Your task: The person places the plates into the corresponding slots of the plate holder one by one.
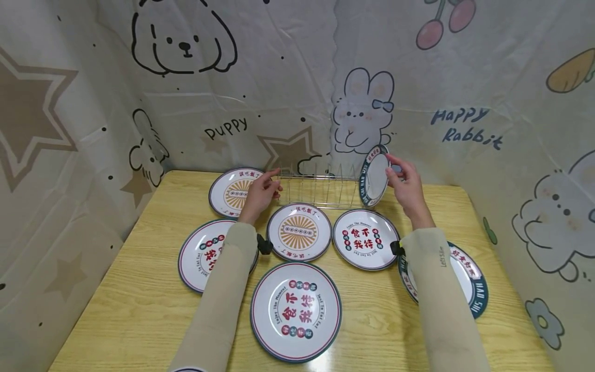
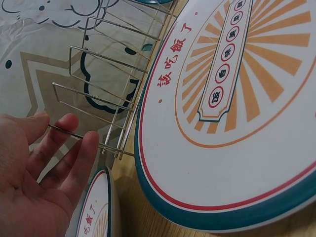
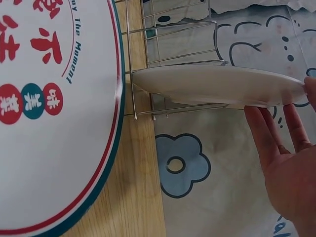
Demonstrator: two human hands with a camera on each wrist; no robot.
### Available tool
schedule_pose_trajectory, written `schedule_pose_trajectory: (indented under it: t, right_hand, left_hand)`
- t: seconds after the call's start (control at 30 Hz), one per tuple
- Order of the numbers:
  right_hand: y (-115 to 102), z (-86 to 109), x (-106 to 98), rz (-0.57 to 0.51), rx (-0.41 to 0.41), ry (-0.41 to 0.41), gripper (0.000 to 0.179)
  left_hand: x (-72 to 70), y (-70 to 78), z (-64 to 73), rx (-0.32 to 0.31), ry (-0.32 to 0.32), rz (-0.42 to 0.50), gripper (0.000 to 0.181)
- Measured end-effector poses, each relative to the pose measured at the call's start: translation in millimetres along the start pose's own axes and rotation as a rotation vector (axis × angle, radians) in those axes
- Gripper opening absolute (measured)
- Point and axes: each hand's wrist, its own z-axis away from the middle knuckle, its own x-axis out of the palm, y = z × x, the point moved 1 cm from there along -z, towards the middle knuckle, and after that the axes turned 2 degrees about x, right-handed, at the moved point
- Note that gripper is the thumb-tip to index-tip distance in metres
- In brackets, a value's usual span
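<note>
A wire plate rack [image 1: 321, 207] stands at the back of the table. At its left end my left hand [image 1: 261, 195] has thumb and fingers around the end wire, seen close in the left wrist view. My right hand [image 1: 409, 194] pinches the upper right edge of a plate [image 1: 374, 175] with a dark lettered rim. That plate stands on edge in the rack's right end, its patterned front turned left. In the right wrist view, the plate's plain back [image 3: 217, 89] shows, its lower edge between the rack wires, with the thumb mostly out of frame.
Several plates lie flat before the rack: a sunburst plate [image 1: 279, 232], a red-lettered plate [image 1: 344, 243] and a larger plate [image 1: 296, 330] nearer the front. Another plate [image 1: 469, 274] lies partly under the right sleeve. A printed cloth [image 1: 288, 62] hangs behind the wooden table [image 1: 139, 289].
</note>
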Motion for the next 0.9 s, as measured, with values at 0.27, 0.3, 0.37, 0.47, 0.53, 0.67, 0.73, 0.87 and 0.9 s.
schedule_pose_trajectory:
  t: [0.27, 0.3, 0.37, 0.47, 0.53, 0.67, 0.73, 0.87, 0.9]
  right_hand:
    - [-3, 0.0, -2, 0.016, -0.018, -0.022, 0.048]
    - [-3, 0.0, -3, 0.018, -0.021, -0.025, 0.049]
    - [-4, 0.1, -3, 0.026, -0.025, -0.030, 0.049]
    - [-5, 0.6, -5, 0.043, -0.023, -0.032, 0.049]
    - [-6, 0.8, -6, 0.047, -0.021, -0.032, 0.049]
    - [-7, 1.6, -8, 0.020, -0.023, -0.031, 0.050]
    - [-8, 2.2, -9, 0.016, -0.027, -0.030, 0.051]
    - [-9, 4.8, -14, 0.017, -0.044, -0.022, 0.052]
    - [-10, 5.8, -15, 0.014, -0.048, -0.021, 0.053]
  left_hand:
    - [1.1, 0.5, 0.3, -0.001, 0.001, -0.011, 0.044]
    - [1.2, 1.0, 0.5, -0.001, 0.000, -0.009, 0.044]
    - [1.3, 1.6, 0.9, -0.001, 0.000, -0.003, 0.044]
    - [1.4, 2.3, 1.2, 0.003, -0.002, -0.001, 0.044]
    - [1.5, 2.3, 1.2, 0.005, -0.004, 0.005, 0.044]
    - [1.6, 2.5, 0.6, 0.003, -0.005, 0.023, 0.045]
    - [1.7, 2.5, 0.3, -0.002, -0.004, 0.031, 0.045]
    - [1.0, 2.4, 0.6, -0.017, -0.003, 0.031, 0.045]
    - [0.6, 2.0, 0.6, -0.019, -0.003, 0.026, 0.045]
